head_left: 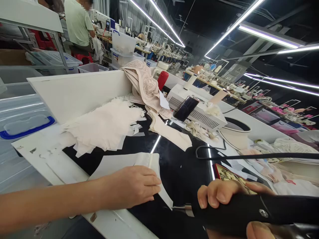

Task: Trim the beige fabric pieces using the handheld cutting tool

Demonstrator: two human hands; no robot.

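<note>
A white fabric piece (pixel 112 163) with a seam near its right end lies on the glossy black work surface (pixel 184 166). My left hand (pixel 132 186) rests on this piece, fingers together and pointing right, pressing on it. My right hand (pixel 231 196) is wrapped around a thick black handheld tool (pixel 231 212). The tool's thin metal tip (pixel 183 208) points left and meets the lower right corner of the white piece. Behind my left hand is a pile of pale pink fabric pieces (pixel 104 122), and a narrow cream strip (pixel 171 131) lies to its right.
A white vented machine (pixel 196 108) with a phone (pixel 186 108) on it stands behind. A black cable (pixel 261 155) crosses at the right, above a tray of small metal parts (pixel 234 177). Clear plastic bins (pixel 22 122) stand left. A person (pixel 78 25) sits beyond the white partition (pixel 82 93).
</note>
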